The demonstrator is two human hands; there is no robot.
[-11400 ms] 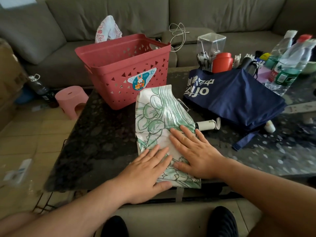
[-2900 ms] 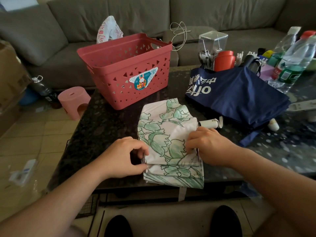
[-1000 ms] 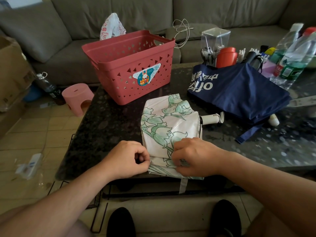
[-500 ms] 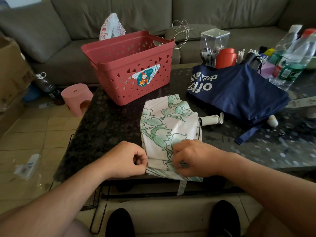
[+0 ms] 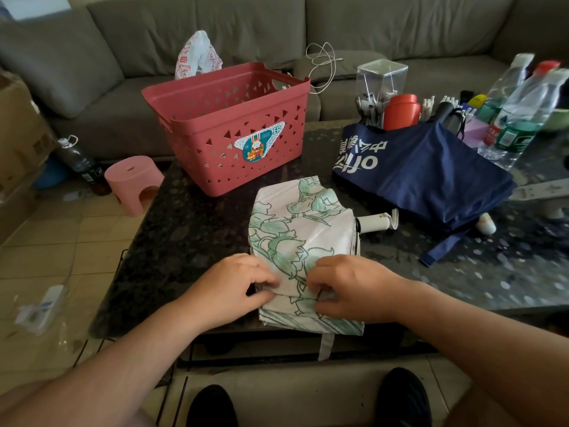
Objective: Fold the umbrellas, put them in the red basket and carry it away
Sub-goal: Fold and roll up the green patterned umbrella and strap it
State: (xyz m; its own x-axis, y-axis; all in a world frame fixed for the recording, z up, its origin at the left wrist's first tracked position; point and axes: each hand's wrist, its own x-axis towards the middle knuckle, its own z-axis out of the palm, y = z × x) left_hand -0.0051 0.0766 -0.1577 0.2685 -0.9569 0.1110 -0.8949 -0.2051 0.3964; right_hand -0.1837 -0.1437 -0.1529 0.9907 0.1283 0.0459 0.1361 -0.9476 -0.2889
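A white umbrella with a green flower print lies partly folded at the near edge of the dark table, its white handle sticking out to the right. My left hand pinches its near left fabric fold. My right hand pinches the fabric next to it, fingers curled. A navy blue umbrella with white lettering lies loosely folded at the right. The red basket stands behind the white umbrella, nothing visible inside.
Plastic bottles, a red cup, a clear box and pens crowd the table's far right. A grey sofa runs behind. A pink stool and a cardboard box stand on the floor at left.
Both hands have gone from pressing the flat canopy to pinching its near folds. In the last second my left hand has closed in on the right one along the fabric edge.
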